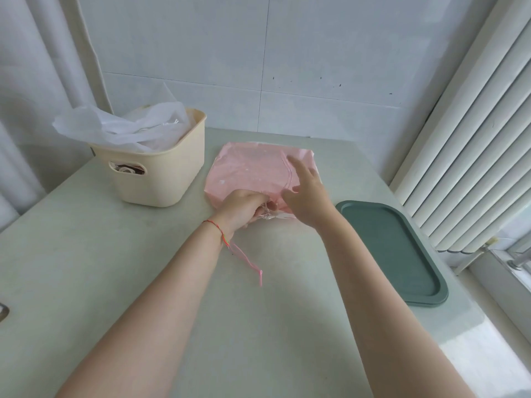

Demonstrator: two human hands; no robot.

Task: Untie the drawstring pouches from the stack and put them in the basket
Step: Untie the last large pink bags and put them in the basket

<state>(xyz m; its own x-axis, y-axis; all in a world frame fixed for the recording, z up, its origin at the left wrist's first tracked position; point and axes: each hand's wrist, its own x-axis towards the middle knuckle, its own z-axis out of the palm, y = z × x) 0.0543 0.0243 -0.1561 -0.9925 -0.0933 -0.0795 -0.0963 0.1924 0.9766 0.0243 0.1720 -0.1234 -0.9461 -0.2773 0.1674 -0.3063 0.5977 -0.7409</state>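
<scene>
The pink drawstring pouch (253, 172) lies flat near the far edge of the table (115, 268), just beside the cream basket (161, 179) at the far left corner (translucent white pouches (126, 129) spill over its rim). The left hand (244, 206) grips the pouch's gathered near end, fingers curled round it; a pink cord (248, 261) trails toward the near edge. The right hand (306, 193) hovers over the pouch, fingers spread and holding nothing. A green tray (402, 254) sits along the right edge.
</scene>
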